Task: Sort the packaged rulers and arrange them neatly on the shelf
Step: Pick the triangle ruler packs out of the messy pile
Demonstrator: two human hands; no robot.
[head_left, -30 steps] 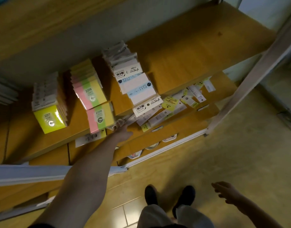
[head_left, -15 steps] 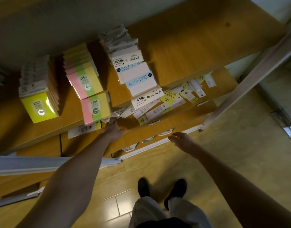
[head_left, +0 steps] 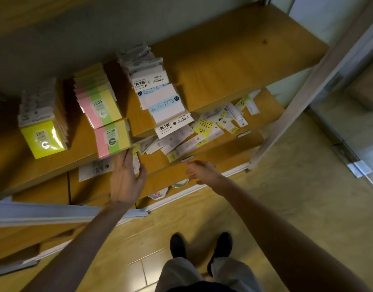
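A loose heap of packaged rulers (head_left: 202, 131) with white and yellow cards lies scattered on the lower wooden shelf (head_left: 263, 114), partly hidden under the shelf above. My left hand (head_left: 126, 178) reaches toward the heap's left end with fingers straight, its tips beside a pink-green-yellow pack (head_left: 112, 140). My right hand (head_left: 202, 171) hovers open in front of the lower shelf's edge, holding nothing. One more packet (head_left: 94, 167) lies on the lower shelf left of my left hand.
The upper shelf (head_left: 234, 60) carries a yellow stack marked 2207 (head_left: 43, 131), pink-green-yellow stacks marked 2209 (head_left: 99, 102) and a row of white packs (head_left: 158, 95). A white metal upright (head_left: 303, 91) stands at right. My shoes (head_left: 200, 247) are on the wood floor.
My right hand came up from beside my leg to the lower shelf's front edge. My left hand stayed near the heap's left end and spread its fingers.
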